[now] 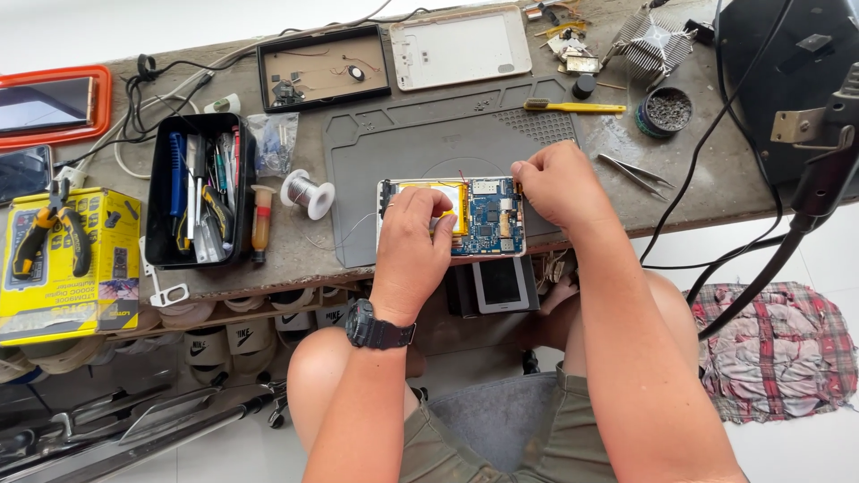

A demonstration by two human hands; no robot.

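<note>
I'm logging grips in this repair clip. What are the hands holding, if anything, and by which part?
Both rest on the opened tablet lying on the grey mat: the left hand over its battery side, the right hand at its upper right corner. Nothing is lifted.

An opened tablet (452,217) lay on the mat (429,134) at the near edge of the tabletop (295,259), with the left hand (413,246) on its left half and the right hand (555,183) at its right end. Left of the mat sat a solder spool (309,193), and further left a tool tray (197,190), then a box (67,264) with pliers (49,234) on it. Behind the mat lay a brush (573,107), a back cover (461,46) and a frame (324,67). Tweezers (637,172) lay right of the mat.
</note>
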